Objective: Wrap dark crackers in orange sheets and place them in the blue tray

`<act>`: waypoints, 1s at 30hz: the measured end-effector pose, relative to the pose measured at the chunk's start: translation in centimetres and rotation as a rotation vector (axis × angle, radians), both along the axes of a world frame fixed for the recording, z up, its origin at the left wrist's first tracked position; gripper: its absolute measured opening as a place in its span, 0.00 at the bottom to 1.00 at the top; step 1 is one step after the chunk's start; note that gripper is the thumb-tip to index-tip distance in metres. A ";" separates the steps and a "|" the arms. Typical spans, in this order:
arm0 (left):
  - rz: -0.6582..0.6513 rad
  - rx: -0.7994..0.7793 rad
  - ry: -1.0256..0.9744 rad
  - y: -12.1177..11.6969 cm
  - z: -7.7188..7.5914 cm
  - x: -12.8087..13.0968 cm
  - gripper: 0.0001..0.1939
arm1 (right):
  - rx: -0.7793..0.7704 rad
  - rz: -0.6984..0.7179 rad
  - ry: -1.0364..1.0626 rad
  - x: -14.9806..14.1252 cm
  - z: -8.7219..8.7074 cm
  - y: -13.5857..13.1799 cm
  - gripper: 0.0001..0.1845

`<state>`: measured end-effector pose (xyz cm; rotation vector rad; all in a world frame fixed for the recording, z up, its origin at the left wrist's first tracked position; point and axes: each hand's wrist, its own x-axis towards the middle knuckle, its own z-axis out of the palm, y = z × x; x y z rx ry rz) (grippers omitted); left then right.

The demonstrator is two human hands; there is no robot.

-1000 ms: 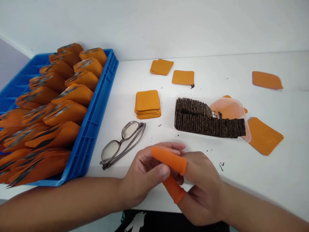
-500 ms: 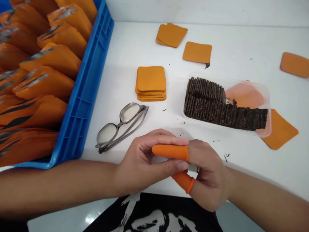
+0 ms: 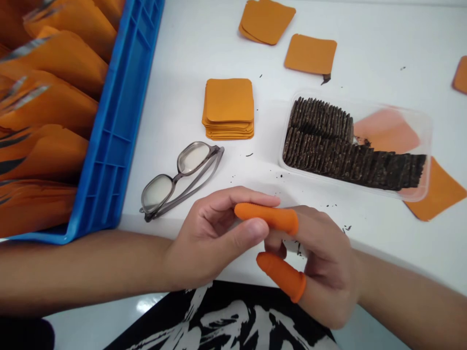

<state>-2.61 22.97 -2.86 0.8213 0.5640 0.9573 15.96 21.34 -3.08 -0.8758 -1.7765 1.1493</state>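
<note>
My left hand [image 3: 215,238] is closed around the orange finger cot [image 3: 266,218] on my right index finger, its thumb pressing near the cot's lower edge and its fingers lying behind. A second orange finger cot [image 3: 280,276] covers the thumb of my right hand [image 3: 324,257]. That thumb stands apart from the index finger, with nothing between them; the other right fingers are partly hidden. Beyond my hands, a clear plastic box [image 3: 394,194] holds rows of thin dark brown slices [image 3: 328,150]. A stack of orange square packets [image 3: 229,102] lies on the white table.
Grey-framed glasses [image 3: 175,180] rest near my left wrist. At left stands a blue crate [image 3: 105,160] full of orange pouches [image 3: 54,102]. More orange pieces [image 3: 310,54] lie toward the back, one [image 3: 436,194] partly under the box. Dark crumbs [image 3: 346,227] dot the table.
My right thumb has moved down, away from the left thumb and the index finger. The left thumb has slid back along the index finger cot. The view has shifted slightly.
</note>
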 end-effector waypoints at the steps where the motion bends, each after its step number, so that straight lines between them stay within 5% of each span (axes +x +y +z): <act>1: 0.017 0.004 -0.002 0.0 0.0 0.0 0.11 | -0.010 -0.019 -0.001 0.0 0.0 0.0 0.05; 10: 0.108 -0.042 0.184 -0.4 -0.5 -0.5 0.15 | -0.044 -0.075 0.026 0.0 0.1 0.0 0.09; 22: -0.002 -0.050 -0.029 0.2 0.2 0.1 0.08 | -0.039 -0.023 0.050 0.1 0.5 0.8 0.06; 30: 0.018 0.192 0.015 0.5 -0.3 0.1 0.13 | -0.109 0.101 0.081 1.0 1.0 0.9 0.12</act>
